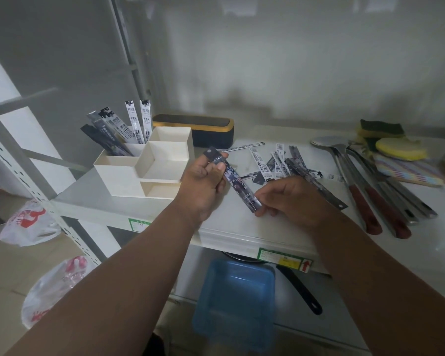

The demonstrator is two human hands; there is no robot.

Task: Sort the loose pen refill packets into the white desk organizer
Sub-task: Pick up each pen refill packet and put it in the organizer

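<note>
Both bare forearms reaching forward, left hand raised, fingers curled, thumb pinching upper part of a refill packet, right hand lower, fingertips pinching its lower end

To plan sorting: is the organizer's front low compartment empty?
Apparently empty: the front low compartment of the white organizer shows only bare wall; its floor is hidden.

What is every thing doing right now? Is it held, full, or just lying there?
Left hand: grips the held packet's top.
Right hand: pinches its lower end.
Held packet: slanted above the shelf.
Organizer: packets stand in the back compartment; front ones look empty.
Loose packets: scattered flat.
Utensils: lying flat.
</note>
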